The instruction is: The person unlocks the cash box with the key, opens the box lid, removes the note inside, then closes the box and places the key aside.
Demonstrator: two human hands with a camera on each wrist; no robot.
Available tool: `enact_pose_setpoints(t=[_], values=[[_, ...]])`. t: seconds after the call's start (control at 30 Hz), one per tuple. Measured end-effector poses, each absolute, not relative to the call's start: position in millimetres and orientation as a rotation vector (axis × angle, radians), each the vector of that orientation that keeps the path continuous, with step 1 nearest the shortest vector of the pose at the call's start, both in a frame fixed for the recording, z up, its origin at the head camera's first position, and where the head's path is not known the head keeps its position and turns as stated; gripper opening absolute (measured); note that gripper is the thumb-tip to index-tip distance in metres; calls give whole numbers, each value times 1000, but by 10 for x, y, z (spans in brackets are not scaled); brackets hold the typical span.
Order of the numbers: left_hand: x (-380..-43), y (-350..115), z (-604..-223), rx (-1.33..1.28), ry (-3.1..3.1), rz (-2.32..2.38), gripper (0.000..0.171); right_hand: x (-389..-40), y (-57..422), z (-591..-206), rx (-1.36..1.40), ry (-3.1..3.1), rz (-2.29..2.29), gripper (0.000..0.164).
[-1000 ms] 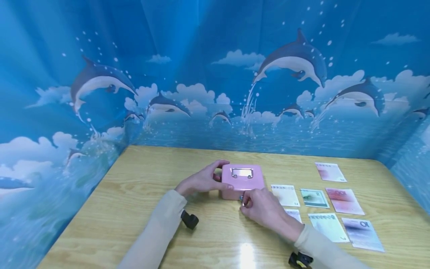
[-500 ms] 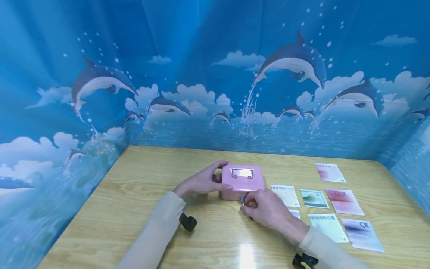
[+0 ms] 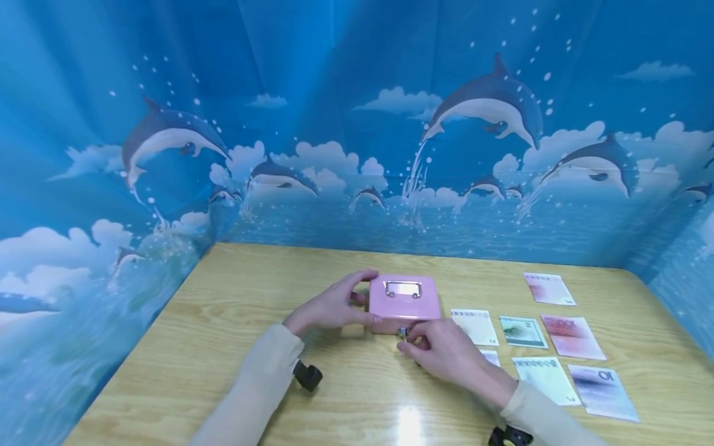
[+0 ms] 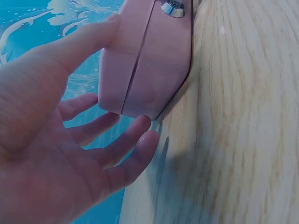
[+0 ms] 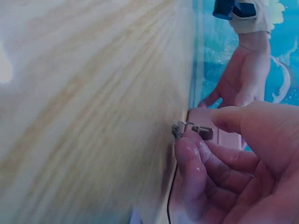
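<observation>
A pink cash box (image 3: 404,300) with a metal carrying handle (image 3: 403,289) on its lid sits on the table, its lid down. My left hand (image 3: 337,303) holds its left end, the thumb against the front edge of the lid and the curled fingers at the side. A round silver lock (image 4: 174,8) shows on the front face. At that lock, my right hand (image 3: 443,348) has thumb and curled fingers about a small key (image 5: 203,132). A ring with another metal piece (image 5: 177,128) hangs beside it, partly hidden by the fingertips.
Several banknotes lie flat right of the box, among them a green note (image 3: 522,331), a red note (image 3: 572,336) and a purple-blue note (image 3: 602,391). One note (image 3: 491,357) is partly hidden behind the right hand. A dolphin-print curtain (image 3: 357,124) stands behind the table (image 3: 234,285).
My left thumb has slid off the lid's top toward its front left edge. The right hand has shifted slightly down, showing more of the lock. The box stays in place.
</observation>
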State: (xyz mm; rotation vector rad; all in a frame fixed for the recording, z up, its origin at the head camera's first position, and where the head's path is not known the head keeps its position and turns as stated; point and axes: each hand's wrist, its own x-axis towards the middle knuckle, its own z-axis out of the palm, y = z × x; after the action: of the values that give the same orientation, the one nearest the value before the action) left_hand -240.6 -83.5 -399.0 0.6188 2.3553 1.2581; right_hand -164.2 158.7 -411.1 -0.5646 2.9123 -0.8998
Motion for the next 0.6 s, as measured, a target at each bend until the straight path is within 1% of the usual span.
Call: enact_pose_setpoints(t=[0.33,0.6], values=[[-2407,-811,-4007,615,2337,1265,97,-1699,1446,-4150,-523,2928,-892,31],[-2410,-797,-4012,601,2328,1274,97,-1745,1407,-4192,-507,2896,-928,39]])
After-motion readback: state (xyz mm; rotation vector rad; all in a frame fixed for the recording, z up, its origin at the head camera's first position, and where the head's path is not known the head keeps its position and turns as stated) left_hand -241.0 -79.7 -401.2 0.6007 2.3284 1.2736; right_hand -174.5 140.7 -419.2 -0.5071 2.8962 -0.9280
